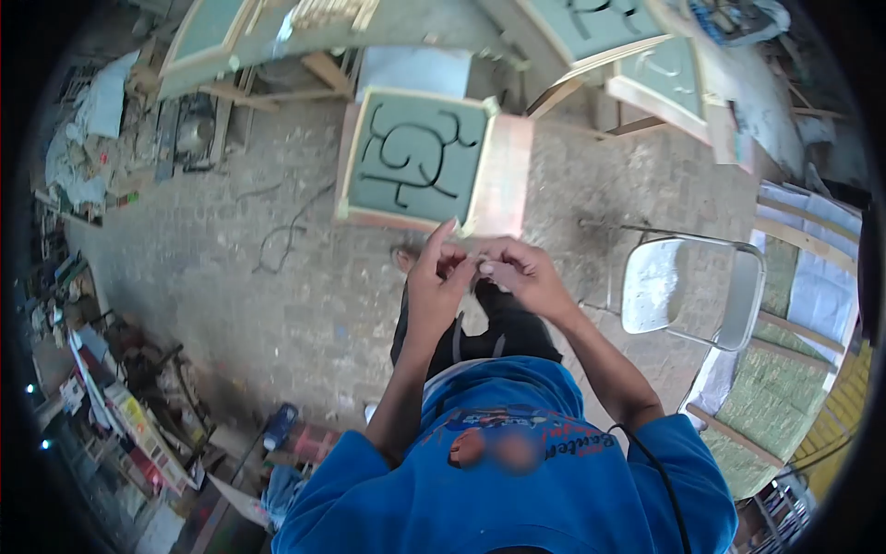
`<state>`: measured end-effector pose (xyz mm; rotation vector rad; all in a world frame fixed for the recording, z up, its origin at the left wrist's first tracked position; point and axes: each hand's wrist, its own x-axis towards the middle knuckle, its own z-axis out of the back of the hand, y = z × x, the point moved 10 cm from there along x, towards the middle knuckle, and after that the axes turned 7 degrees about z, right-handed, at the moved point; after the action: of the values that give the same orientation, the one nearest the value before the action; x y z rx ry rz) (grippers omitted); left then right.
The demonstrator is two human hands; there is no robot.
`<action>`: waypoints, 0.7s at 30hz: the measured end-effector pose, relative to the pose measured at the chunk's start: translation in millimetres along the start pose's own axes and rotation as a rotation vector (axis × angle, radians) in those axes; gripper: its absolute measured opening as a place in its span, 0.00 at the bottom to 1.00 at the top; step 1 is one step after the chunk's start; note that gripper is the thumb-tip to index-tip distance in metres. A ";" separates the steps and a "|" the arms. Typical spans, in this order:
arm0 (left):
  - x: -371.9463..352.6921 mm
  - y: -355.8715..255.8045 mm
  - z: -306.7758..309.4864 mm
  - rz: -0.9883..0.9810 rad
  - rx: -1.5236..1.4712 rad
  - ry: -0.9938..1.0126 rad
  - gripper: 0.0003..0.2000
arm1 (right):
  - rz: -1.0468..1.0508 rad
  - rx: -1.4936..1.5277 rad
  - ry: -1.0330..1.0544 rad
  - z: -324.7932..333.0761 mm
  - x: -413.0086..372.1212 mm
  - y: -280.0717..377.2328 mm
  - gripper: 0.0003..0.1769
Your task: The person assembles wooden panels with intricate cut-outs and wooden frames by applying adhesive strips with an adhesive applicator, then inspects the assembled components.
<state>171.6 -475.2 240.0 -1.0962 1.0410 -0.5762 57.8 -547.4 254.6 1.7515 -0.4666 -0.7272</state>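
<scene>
In front of my body, my left hand (437,279) and my right hand (520,275) meet at their fingertips. A tiny pale piece seems to sit between them, too small to name. On the left, thumb and fingers are pinched together while one finger points up. The right thumb and fingers are also closed in a pinch. Just beyond my hands lies a green panel (369,196) with a pale wooden frame and dark curved lettering-like strips. Pale tape marks its corners, and it rests on a light board (506,175).
A metal-framed folding chair (653,288) stands to the right. More framed green panels (664,74) lean or lie at the back. Thin cord (293,226) lies on the brick floor (240,314). Cluttered shelves and tools fill the left side, and a slatted panel (775,397) is at right.
</scene>
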 end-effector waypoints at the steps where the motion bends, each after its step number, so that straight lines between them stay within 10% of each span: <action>1: -4.3 -8.2 -7.2 -0.007 -0.029 0.023 0.26 | 0.024 0.035 0.005 6.2 -6.0 -0.2 0.09; 10: -1.2 -31.7 -3.8 -0.107 -0.013 0.276 0.09 | 0.104 0.006 -0.461 96.8 -19.4 33.3 0.08; 13: -2.7 -14.2 12.3 0.120 -0.038 0.259 0.05 | 0.084 -0.306 -0.676 160.0 -41.3 61.2 0.14; 21: 35.4 -40.3 -90.7 -0.022 -0.062 0.369 0.08 | -0.092 -0.964 -0.839 351.5 -49.2 65.0 0.20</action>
<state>109.8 -559.2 255.3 -1.0791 1.3740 -0.7884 -213.9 -784.6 264.0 0.5174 -0.4628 -1.4555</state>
